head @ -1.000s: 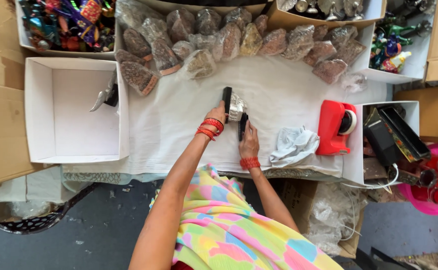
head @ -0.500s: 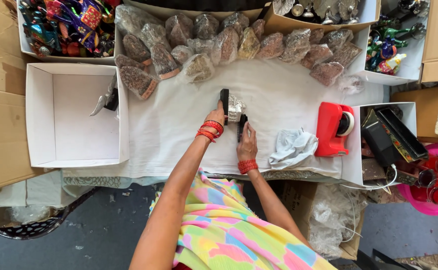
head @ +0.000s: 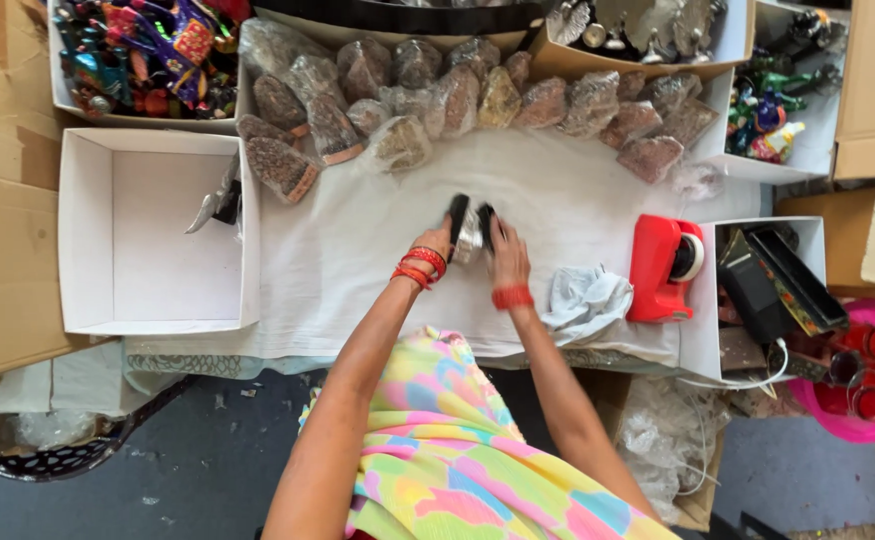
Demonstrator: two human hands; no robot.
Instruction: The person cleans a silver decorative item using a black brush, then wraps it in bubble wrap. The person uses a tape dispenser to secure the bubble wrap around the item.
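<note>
While both hands meet over the middle of the desk (head: 358, 250), w/ its white cloth cover, they grip one small shiny silver item (head: 470, 236) between them. Left hand (head: 440, 242) is closed on a black piece (head: 457, 214) at the item's left side; right hand (head: 506, 258) is closed on a 2nd black piece (head: 486, 216) at its right. Can't tell what the item is exactly. Red bangles (head: 421, 266) sit on the left wrist, a red band (head: 512, 297) on the right.

Just right of the right hand lies a crumpled grey-white cloth (head: 586, 300), & beside that a red tape dispenser (head: 663, 266). Along the far edge of the desk runs a row of clear bags (head: 458, 95) filled w/ brownish stuff. Left of the desk sits an open white box (head: 88, 240), w/ a metal tool (head: 213, 200) hanging over its right wall. Far left corner: a tray of colourful figurines (head: 148, 55). Far right, a pink basin (head: 863, 420) w/ red cups, well apart from the hands.
</note>
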